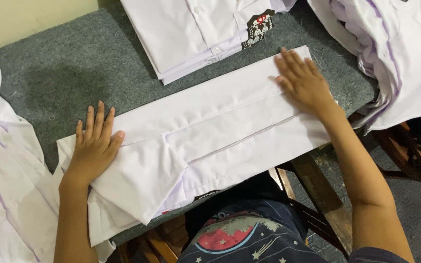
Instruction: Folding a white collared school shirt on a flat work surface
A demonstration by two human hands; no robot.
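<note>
Head view: 2 flat hands (fingers open) press a long folded white shirt (220, 131).

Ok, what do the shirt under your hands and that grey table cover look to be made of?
The white shirt looks like thin woven cloth, likely cotton or a blend: matte, holding sharp pressed creases under the left hand and right hand. The grey table cover looks like felt or low-pile carpet: fuzzy and speckled with lint.
</note>
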